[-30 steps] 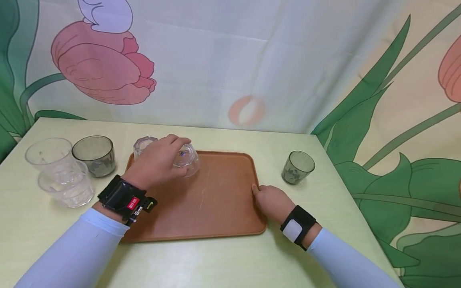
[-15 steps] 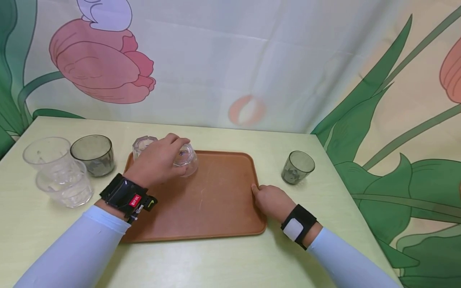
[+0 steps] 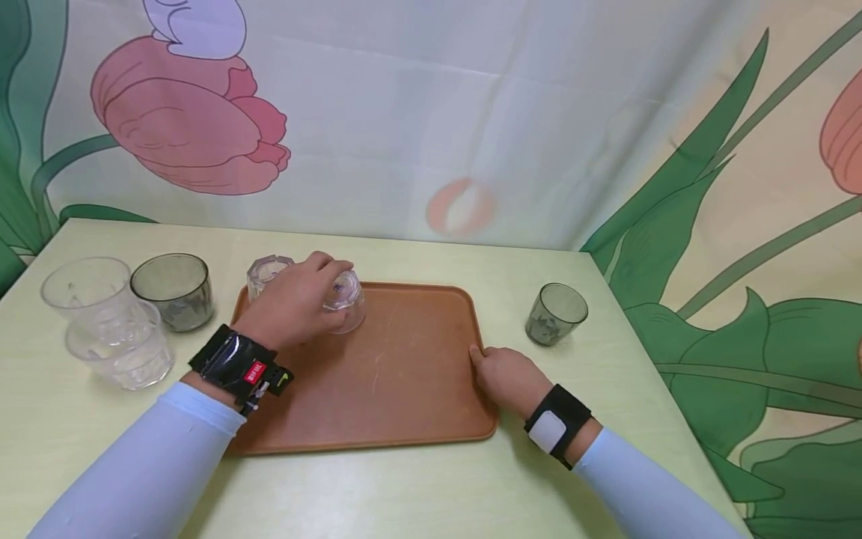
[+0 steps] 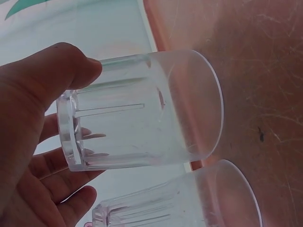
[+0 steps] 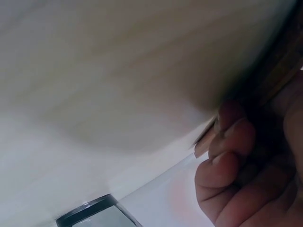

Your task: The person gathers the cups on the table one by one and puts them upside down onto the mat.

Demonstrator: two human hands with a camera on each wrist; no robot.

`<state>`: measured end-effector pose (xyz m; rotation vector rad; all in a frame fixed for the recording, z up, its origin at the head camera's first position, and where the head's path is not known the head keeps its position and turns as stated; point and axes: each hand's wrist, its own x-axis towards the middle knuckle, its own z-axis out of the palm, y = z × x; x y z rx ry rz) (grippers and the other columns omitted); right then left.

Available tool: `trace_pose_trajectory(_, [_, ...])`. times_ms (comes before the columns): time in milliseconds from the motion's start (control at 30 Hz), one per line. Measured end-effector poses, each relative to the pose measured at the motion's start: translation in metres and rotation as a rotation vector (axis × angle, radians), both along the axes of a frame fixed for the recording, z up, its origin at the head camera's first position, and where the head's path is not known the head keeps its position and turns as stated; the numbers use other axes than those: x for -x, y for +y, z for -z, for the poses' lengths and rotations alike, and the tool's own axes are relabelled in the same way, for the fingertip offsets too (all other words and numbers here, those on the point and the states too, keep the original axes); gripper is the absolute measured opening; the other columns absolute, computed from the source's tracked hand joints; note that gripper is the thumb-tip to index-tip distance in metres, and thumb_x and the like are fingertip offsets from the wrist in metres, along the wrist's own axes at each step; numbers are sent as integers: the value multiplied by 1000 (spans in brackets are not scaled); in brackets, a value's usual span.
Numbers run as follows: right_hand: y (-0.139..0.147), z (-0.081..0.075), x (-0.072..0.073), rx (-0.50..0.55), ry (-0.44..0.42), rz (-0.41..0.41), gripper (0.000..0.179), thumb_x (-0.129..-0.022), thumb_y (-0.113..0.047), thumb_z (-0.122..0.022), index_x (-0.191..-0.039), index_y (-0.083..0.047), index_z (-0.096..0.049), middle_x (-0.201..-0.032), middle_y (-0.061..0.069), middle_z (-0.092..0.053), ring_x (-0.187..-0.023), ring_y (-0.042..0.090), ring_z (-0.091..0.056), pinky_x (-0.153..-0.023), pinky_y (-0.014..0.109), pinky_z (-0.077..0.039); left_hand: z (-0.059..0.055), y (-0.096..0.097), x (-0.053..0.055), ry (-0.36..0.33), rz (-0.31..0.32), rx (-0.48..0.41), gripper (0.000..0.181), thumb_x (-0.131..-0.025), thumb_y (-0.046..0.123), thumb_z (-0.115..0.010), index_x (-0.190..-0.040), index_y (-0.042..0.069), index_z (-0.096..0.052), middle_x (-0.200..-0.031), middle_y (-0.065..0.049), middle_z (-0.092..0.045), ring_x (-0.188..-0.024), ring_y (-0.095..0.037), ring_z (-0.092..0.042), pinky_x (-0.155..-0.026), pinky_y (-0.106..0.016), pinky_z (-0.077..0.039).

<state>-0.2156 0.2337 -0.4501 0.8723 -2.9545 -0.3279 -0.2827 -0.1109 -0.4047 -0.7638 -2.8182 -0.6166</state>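
My left hand [image 3: 292, 303] grips a clear drinking glass [image 3: 346, 299] near its base, thumb on one side and fingers on the other. The glass stands upside down, its rim at the brown tray [image 3: 404, 374]. Beside it, at the tray's back left corner, a second clear glass [image 3: 266, 273] is also upturned, partly hidden by the hand in the head view. In the left wrist view, the held glass [image 4: 123, 113] and its neighbour [image 4: 156, 203] are close side by side. My right hand [image 3: 512, 382] holds the tray's right edge, thumb over the rim and fingers curled.
Left of the tray, two clear glasses [image 3: 124, 348] overlap in view, near a smoky grey glass [image 3: 175, 292]. Another smoky glass [image 3: 555, 314] stands upright right of the tray. Behind the pale table [image 3: 350, 494] hangs a printed curtain [image 3: 377, 135].
My left hand and the held glass have shifted slightly left, toward the second upturned glass. My right hand has stayed on the tray's edge.
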Motion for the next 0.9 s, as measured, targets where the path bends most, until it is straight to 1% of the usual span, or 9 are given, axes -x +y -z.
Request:
trace_pose_trajectory(100, [0, 0, -1, -7, 11, -4, 34, -97, -4, -55, -129, 8, -63, -76, 12, -64, -65, 26, -65, -57, 40, -56, 0, 1, 1, 5, -2, 13, 74, -83, 37, -78, -144, 6, -51, -136, -19, -54, -117, -37, -58, -100, -52, -51])
trace_pose_trajectory(267, [2, -1, -2, -29, 50, -24, 34, -96, -3, -56, -127, 8, -63, -75, 11, -63, -62, 25, -64, -55, 39, -55, -1, 3, 3, 35, -5, 35, 73, -82, 37, -79, -142, 6, -53, -134, -19, -57, -120, -38, -57, -103, -54, -48])
trace_pose_trajectory(533, [2, 0, -3, -2, 11, -7, 34, -97, -3, -55, -128, 9, -62, -78, 13, -64, -66, 27, -65, -58, 41, -56, 3, 4, 7, 43, -18, 63, 67, -84, 35, -79, -139, 7, -55, -134, -18, -59, -121, -38, -56, -104, -54, -47])
trace_pose_trajectory(900, [2, 3, -1, 12, 49, -22, 33, -96, -4, -56, -127, 8, -63, -77, 13, -64, -64, 26, -65, -56, 40, -56, 7, 3, 11, 39, -42, 96, 63, -87, 34, -76, -141, 9, -55, -139, -19, -57, -131, -40, -49, -112, -57, -38])
